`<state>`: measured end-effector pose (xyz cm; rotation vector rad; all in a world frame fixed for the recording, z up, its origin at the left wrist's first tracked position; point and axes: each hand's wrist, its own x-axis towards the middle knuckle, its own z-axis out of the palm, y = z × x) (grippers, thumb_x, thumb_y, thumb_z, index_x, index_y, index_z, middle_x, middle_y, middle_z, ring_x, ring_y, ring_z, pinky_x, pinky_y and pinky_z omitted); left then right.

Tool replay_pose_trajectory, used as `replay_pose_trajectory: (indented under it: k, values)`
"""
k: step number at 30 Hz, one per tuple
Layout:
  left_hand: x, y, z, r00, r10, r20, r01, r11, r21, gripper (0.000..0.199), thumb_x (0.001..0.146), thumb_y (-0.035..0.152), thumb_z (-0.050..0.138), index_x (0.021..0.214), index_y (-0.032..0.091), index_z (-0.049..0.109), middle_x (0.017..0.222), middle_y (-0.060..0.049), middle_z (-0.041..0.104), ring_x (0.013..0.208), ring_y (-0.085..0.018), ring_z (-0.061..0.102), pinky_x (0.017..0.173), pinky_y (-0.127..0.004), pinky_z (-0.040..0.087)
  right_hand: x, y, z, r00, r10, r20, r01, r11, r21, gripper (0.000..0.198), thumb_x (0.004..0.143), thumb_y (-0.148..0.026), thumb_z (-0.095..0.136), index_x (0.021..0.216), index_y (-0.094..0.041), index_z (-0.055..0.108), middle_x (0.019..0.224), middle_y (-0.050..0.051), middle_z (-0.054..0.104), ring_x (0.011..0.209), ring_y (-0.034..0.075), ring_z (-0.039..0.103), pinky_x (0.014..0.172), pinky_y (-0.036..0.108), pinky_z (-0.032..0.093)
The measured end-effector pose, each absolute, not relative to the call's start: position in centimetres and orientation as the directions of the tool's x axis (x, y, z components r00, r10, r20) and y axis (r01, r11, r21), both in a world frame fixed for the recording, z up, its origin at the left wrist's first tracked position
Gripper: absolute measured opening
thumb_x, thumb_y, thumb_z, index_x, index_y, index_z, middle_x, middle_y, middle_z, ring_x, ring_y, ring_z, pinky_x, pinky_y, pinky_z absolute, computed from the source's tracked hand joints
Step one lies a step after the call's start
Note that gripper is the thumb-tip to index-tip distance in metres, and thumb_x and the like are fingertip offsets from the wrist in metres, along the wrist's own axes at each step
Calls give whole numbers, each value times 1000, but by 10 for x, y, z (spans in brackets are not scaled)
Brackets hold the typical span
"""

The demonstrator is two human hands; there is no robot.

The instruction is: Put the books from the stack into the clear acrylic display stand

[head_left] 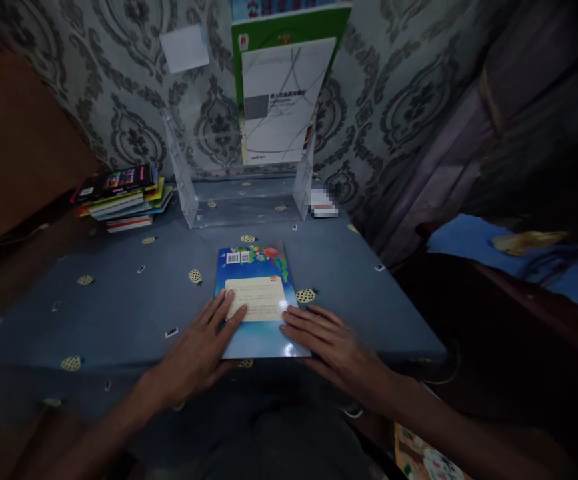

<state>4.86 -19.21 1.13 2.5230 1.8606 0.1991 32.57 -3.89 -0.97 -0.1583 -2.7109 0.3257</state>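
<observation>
A thin paperback book (256,340) lies on the cloth-covered table near its front edge. Its blue back cover faces up, with a barcode, sea-life pictures and a cream text panel. My left hand (201,347) rests over the book's left edge, fingers stretched out flat on the cover. On the opposite side, my right hand (336,343) lies across the lower right edge, its fingers also extended flat. Both thumbs sit low by the book's near edge, partly hidden.
A clear acrylic stand (246,217) stands behind the book, with a green-bordered booklet (289,100) upright at its top. A stack of books (123,197) is at the back left. A small blurred white item (324,203) sits right of the stand. Patterned wallpaper (133,127) backs the table.
</observation>
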Motion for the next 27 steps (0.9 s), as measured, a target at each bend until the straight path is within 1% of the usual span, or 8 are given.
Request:
replay_pose_trajectory:
  k: [3, 8, 13, 15, 19, 21, 23, 27]
  values:
    - [50, -192, 8, 276, 950, 146, 955, -288, 69, 90, 96, 36, 61, 163, 22, 3, 170, -18, 15, 157, -35, 11, 121, -56, 35, 325, -40, -8, -912, 168, 374, 75, 965, -251, 45, 101, -28, 56, 145, -21, 53, 145, 12, 61, 140, 25, 52, 115, 53, 45]
    - [50, -192, 1, 240, 951, 197, 962, -260, 82, 97, 92, 52, 64, 164, 26, 5, 169, -18, 16, 155, -38, 22, 113, -55, 45, 324, -34, 9, -942, 182, 281, 93, 949, -303, 45, 100, -37, 59, 143, -24, 58, 144, 12, 62, 139, 26, 53, 118, 53, 40]
    - [36, -169, -40, 333, 920, 208, 937, -348, 41, 117, 81, 67, 68, 164, 26, -3, 165, -22, 22, 149, -44, 32, 104, -57, 52, 328, -13, 30, -953, 174, 247, 85, 938, -335, 43, 98, -39, 62, 140, -29, 62, 140, 10, 65, 134, 25, 58, 121, 48, 37]
    - [30, -151, -57, 300, 909, 290, 951, -307, -20, 96, 93, 48, 64, 163, 34, -1, 163, -18, 33, 146, -39, 41, 102, -53, 54, 333, -5, 36, -949, 191, 252, 98, 935, -340, 43, 99, -40, 61, 141, -31, 61, 141, 9, 64, 134, 24, 58, 120, 47, 38]
    - [24, -119, -53, 391, 857, 336, 916, -398, -51, 70, 91, 58, 62, 152, 29, 44, 149, -18, 55, 134, -39, 56, 100, -52, 56, 339, 2, 46, -940, 228, 253, 131, 928, -350, 44, 97, -42, 63, 140, -33, 61, 141, 8, 65, 136, 24, 57, 122, 46, 36]
    - [26, -107, -33, 339, 870, 359, 931, -364, 4, 48, 95, 47, 58, 138, 27, 57, 138, -14, 64, 126, -33, 63, 102, -50, 56, 334, 4, 48, -944, 227, 239, 136, 930, -343, 42, 96, -46, 64, 135, -31, 65, 137, 9, 68, 133, 23, 59, 122, 45, 36]
    - [26, -94, -14, 238, 894, 380, 955, -286, 74, 35, 97, 32, 54, 131, 26, 61, 132, -11, 67, 122, -28, 65, 104, -47, 56, 319, 8, 45, -951, 209, 229, 128, 938, -323, 42, 98, -48, 59, 132, -25, 67, 134, 11, 69, 132, 23, 60, 122, 43, 36]
    - [19, -62, -2, 115, 891, 440, 974, -188, 126, 40, 96, 26, 54, 135, 22, 57, 140, -14, 62, 130, -28, 61, 105, -48, 56, 272, 27, 32, -947, 237, 217, 165, 938, -305, 48, 100, -37, 56, 142, -15, 58, 149, 17, 56, 143, 26, 47, 121, 45, 37]
